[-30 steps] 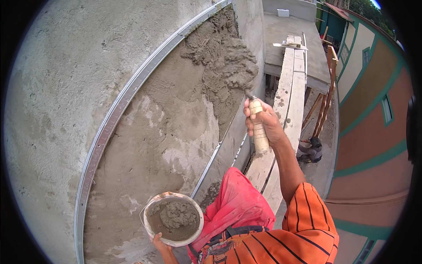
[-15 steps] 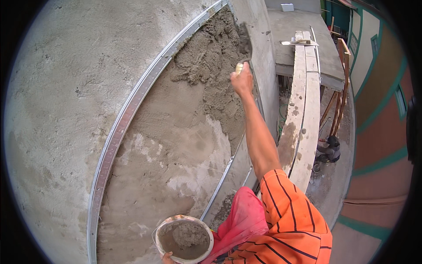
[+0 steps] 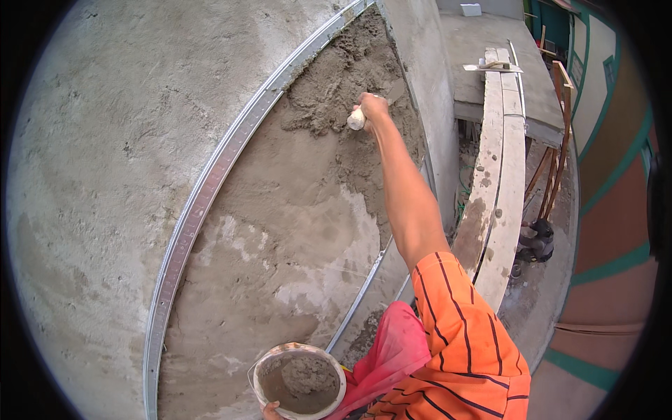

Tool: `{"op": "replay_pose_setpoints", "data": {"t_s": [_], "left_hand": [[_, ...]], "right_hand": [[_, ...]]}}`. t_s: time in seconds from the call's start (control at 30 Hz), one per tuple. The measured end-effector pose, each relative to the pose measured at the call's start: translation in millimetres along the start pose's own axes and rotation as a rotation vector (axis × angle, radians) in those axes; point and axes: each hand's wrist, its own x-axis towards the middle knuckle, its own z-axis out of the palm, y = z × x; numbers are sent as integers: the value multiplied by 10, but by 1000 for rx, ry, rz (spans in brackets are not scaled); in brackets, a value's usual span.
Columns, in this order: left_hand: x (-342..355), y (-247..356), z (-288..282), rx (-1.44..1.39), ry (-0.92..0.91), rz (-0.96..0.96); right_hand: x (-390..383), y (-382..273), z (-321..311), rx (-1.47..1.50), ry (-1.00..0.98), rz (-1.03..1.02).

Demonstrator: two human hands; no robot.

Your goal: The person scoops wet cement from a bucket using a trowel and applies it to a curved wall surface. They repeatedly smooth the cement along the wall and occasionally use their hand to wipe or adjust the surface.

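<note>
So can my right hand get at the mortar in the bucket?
Probably yes: the bucket is open on top and nothing covers the mortar, though your right hand is up at the wall, gripping the trowel.

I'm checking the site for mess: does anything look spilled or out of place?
Yes: small grey lumps, probably dropped mortar, and a dark, damp-looking stain mark the pale planks on the right, apart from the fresh mortar on the wall.

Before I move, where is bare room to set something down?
The grey slab, between the white box and the planks, looks bare. The planks carry dark lumps. It is crowded at the bucket, between left hand and pink trousers.
</note>
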Motion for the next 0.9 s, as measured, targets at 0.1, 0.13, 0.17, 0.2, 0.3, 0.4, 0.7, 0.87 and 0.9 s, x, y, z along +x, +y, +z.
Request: {"op": "replay_pose_setpoints", "data": {"t_s": [0.1,0.13,0.17,0.2,0.3,0.4,0.7,0.87,0.9], "left_hand": [[16,-11,-12,-2,-3,-3],[15,-9,-22,-3,-3,-2],[15,-17,-24,-3,-4,-1],[17,-17,-30,-5,-7,-1],[16,-43,-40,-18,-8,-5],[30,-69,-46,-24,-19,-3],[52,-90,-96,-52,-45,10],[64,-110,-119,-63,-58,16],[63,-119,-127,-63,-62,15]], "right_hand": [[-93,-311,333,58,-64,-59],[-129,-422,405,-14,-99,-94],[-168,-526,466,-84,-143,-107],[-217,-610,512,-143,-193,-133],[-438,-688,576,-245,-183,-200],[-727,-628,615,-273,-216,-283],[-1468,-522,578,-230,-342,-281],[-1923,-305,438,-135,-434,-183],[-2023,-268,412,-118,-443,-197]]}}
